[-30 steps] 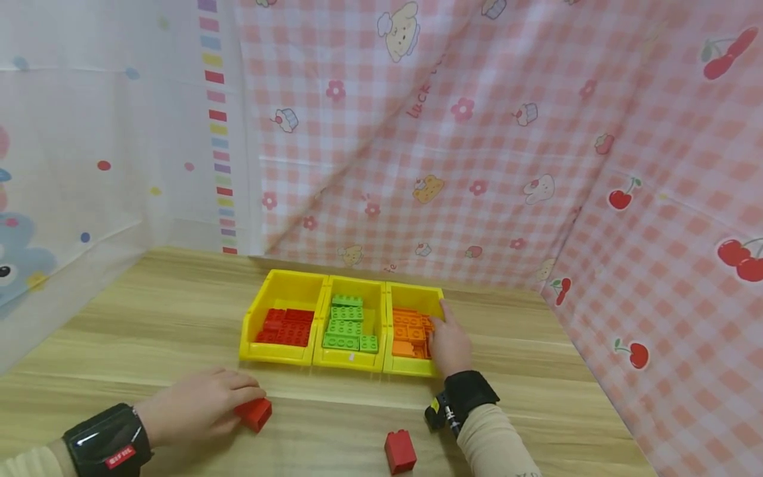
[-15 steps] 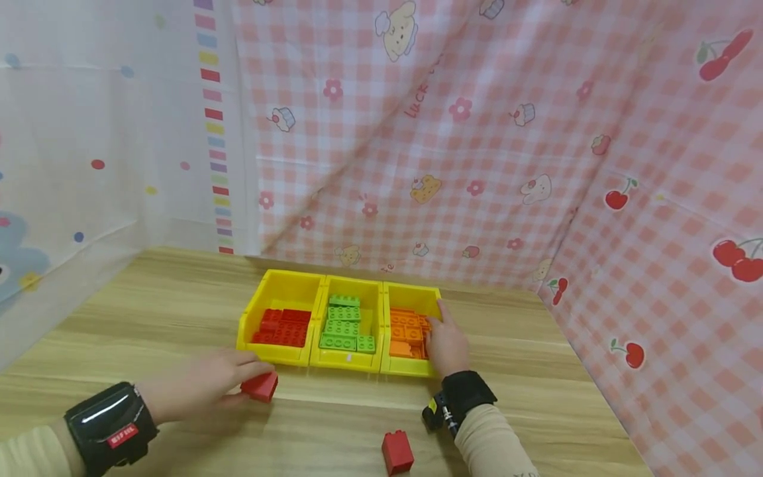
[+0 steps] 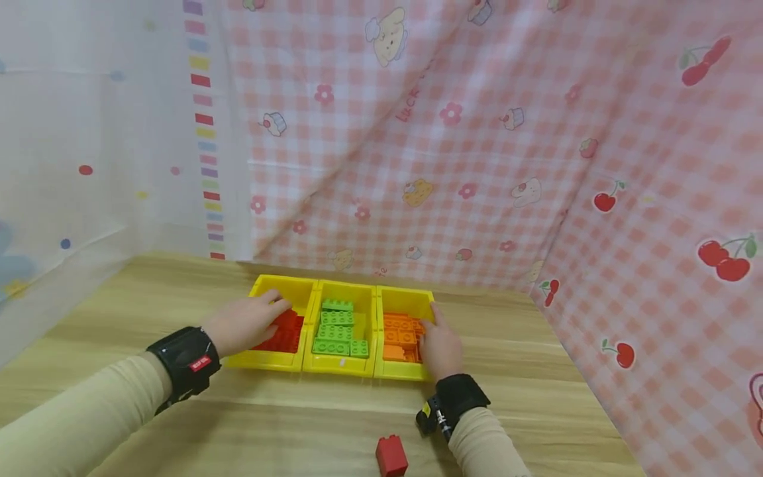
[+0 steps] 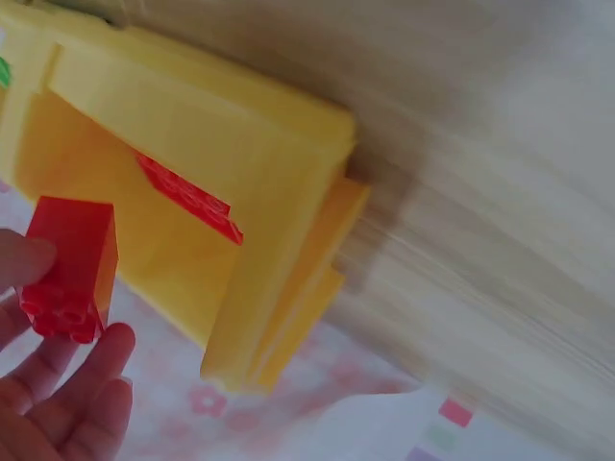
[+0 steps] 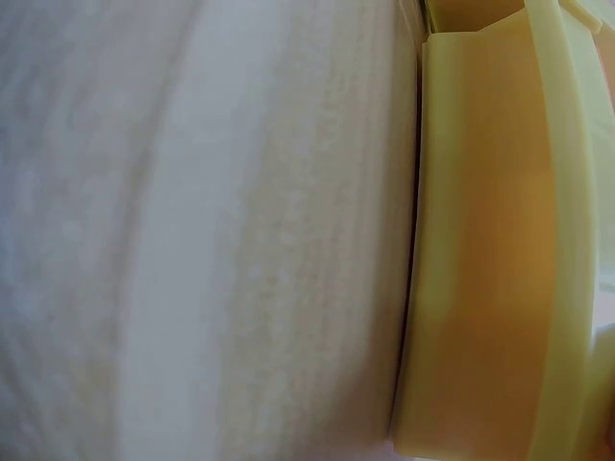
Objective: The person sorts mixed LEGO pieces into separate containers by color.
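Note:
Over the left yellow bin (image 3: 275,361), my left hand (image 3: 243,324) pinches a red toy brick (image 4: 77,245) between thumb and fingers. In the left wrist view the brick's studs point toward the fingertips. More red bricks (image 3: 281,342) lie in that bin beneath the hand. My right hand (image 3: 444,348) grips the right side wall of the right yellow bin (image 3: 398,370), which contains orange bricks (image 3: 402,331). That hand's fingers are out of sight in the right wrist view, where the bin's wall shows.
Between the two bins stands a middle yellow bin (image 3: 340,366) with green bricks (image 3: 336,331). One red brick (image 3: 391,456) stands on the wooden table (image 3: 298,424) near the front, left of the right forearm. Patterned cloth (image 3: 369,159) hangs behind and on both sides.
My left hand has carried the red brick from the tabletop up and forward to above the left bin. The right hand stays at the right bin's side.

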{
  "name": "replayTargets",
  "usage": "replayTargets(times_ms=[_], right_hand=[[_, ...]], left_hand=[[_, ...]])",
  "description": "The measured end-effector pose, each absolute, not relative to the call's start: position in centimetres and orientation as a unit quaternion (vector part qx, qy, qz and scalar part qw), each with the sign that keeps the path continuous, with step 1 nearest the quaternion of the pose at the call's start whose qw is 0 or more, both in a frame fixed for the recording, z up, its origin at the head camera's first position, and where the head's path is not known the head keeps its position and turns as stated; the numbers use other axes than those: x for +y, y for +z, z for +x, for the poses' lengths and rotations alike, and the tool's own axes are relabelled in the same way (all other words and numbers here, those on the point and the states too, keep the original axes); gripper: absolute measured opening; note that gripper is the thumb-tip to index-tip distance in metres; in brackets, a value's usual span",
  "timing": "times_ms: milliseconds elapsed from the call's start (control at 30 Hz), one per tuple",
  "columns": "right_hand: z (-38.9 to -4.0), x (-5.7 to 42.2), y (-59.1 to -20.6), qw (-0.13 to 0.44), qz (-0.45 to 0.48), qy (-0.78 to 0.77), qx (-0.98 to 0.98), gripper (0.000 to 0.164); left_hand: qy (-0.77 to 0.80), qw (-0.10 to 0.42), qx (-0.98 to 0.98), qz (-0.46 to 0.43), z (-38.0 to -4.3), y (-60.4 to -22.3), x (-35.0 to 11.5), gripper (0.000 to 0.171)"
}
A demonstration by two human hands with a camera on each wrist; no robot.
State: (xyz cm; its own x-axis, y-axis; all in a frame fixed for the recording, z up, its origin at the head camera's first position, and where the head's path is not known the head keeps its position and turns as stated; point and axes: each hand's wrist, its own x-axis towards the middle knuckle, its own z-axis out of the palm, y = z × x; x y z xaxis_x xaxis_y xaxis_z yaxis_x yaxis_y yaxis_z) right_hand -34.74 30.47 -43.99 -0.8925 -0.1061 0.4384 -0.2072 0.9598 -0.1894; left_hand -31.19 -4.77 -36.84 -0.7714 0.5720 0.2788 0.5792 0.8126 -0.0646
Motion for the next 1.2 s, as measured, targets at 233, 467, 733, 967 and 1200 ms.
replayTargets(times_ms=[233, 467, 733, 967, 1200], right_hand=[[-34.8, 30.1, -44.4, 0.228, 0.087, 0.115, -0.963, 0.028], [-34.5, 30.1, -44.3, 0.229, 0.086, 0.12, -0.962, 0.028], [-34.7, 30.3, -44.0, 0.217, 0.072, 0.128, -0.965, 0.029], [-35.0, 30.3, -44.1, 0.22, 0.068, 0.129, -0.965, 0.029], [-34.9, 30.2, -44.2, 0.218, 0.071, 0.13, -0.965, 0.028]], left_hand=[[-0.014, 0.188, -0.949, -0.255, -35.6, -37.8, -2.9, 0.027], [-0.001, 0.159, -0.963, -0.215, -37.7, -39.5, -1.3, 0.028], [-0.043, 0.119, -0.973, -0.192, -38.6, -40.8, -0.8, 0.022], [-0.082, 0.095, -0.97, -0.208, -39.0, -40.9, -0.8, 0.013], [-0.106, 0.054, -0.974, -0.195, -39.0, -41.4, -1.3, 0.041]])
